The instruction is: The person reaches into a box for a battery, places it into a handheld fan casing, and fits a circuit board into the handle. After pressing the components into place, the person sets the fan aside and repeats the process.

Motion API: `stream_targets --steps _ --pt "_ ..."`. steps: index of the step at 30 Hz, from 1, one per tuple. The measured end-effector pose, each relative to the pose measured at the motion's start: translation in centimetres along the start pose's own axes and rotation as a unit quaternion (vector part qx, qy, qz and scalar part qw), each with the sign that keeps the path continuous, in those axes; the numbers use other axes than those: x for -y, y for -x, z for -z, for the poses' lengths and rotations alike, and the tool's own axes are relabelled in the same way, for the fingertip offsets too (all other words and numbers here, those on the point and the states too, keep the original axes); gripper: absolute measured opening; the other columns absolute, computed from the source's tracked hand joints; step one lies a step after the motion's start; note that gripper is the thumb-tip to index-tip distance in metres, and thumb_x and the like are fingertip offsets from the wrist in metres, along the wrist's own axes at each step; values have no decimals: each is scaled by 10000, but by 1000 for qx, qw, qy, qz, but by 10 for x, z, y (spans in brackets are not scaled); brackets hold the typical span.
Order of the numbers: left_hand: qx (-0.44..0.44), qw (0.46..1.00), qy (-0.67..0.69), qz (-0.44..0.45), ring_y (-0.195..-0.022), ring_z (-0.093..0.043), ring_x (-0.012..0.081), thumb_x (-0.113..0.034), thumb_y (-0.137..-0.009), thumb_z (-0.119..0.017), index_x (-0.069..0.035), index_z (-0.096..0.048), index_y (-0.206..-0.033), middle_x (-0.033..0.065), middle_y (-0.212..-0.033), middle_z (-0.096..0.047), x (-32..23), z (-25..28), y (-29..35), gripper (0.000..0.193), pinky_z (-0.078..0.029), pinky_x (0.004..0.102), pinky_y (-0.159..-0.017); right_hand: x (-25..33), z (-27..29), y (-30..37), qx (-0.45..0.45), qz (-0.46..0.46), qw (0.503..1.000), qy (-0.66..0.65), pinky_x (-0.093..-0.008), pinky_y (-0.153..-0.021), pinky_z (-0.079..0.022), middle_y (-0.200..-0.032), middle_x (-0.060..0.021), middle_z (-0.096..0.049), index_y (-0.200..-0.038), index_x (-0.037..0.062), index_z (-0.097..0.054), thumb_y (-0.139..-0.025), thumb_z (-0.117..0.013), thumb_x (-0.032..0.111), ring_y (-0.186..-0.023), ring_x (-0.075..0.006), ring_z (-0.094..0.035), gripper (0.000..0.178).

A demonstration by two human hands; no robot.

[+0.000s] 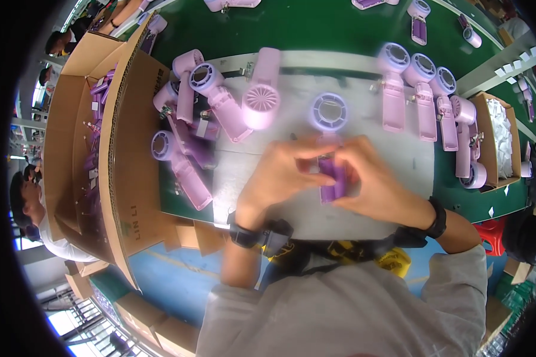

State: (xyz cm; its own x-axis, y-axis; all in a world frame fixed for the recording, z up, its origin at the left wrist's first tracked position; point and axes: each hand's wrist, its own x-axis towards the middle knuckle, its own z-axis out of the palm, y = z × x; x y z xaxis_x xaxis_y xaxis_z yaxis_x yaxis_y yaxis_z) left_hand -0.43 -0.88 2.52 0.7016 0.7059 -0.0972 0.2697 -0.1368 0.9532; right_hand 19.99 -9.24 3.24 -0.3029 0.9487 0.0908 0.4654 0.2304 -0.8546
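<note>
In the middle of a pale work mat, a handheld fan (329, 112) with a lilac ring lies with its head away from me and its handle toward me. My left hand (278, 177) closes on the handle from the left, thumb and fingers bent. From the other side my right hand (380, 181) grips it with curled fingers. Between the hands shows a purple cylinder, apparently a battery (335, 183), at the handle. Fingers hide much of the handle, and motion blurs them slightly.
Several pink fans (220, 107) lie at the mat's left, and more fans (393, 89) line its right. A tall cardboard box (131, 149) with purple parts stands at left. A smaller box (487, 143) of white pieces sits at right. Beyond runs a green conveyor (315, 30).
</note>
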Motion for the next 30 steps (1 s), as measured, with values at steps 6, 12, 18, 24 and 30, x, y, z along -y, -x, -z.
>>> stream_targets --steps 6,12,18,24,30 --pt "-19 1000 22 -3 -835 -601 85 -24 -649 -882 -91 -709 -1215 52 -1113 -714 5 -6 -1 595 -509 243 -727 -1 8 -5 43 -50 997 -32 -371 -824 -553 -1231 -137 -413 -1258 97 -457 -682 -858 68 -1012 -266 -575 702" --pt "-29 999 30 -32 -824 -606 91 -51 -656 -883 -87 -712 -1202 59 -1052 -725 10 -10 1 574 -507 259 -722 -16 10 -4 6 11 1000 -29 -362 -728 -547 -1057 -116 -534 -1197 83 -579 -791 -780 76 -822 -247 -605 453" --pt "-31 997 -46 -48 -743 -601 111 -131 -655 -895 -101 -711 -1199 88 -1009 -729 8 -11 1 575 -492 280 -678 -20 -1 -16 -75 99 990 73 -373 -638 -521 -868 -95 -592 -958 54 -663 -828 -719 73 -702 -260 -611 144" --pt "-43 996 -70 -23 -708 -596 153 -169 -633 -905 -130 -720 -1184 92 -1062 -731 11 -14 -4 583 -489 283 -662 -19 10 -21 -6 222 937 270 -397 -639 -506 -885 -91 -594 -833 30 -610 -796 -720 137 -746 -263 -618 158" --pt "-27 994 -62 -82 -740 -637 197 -145 -640 -884 -137 -691 -1235 136 -1192 -693 12 -18 -3 626 -534 316 -708 4 23 -5 78 232 898 367 -404 -726 -519 -1011 -108 -591 -904 -18 -621 -781 -740 222 -888 -279 -615 296"
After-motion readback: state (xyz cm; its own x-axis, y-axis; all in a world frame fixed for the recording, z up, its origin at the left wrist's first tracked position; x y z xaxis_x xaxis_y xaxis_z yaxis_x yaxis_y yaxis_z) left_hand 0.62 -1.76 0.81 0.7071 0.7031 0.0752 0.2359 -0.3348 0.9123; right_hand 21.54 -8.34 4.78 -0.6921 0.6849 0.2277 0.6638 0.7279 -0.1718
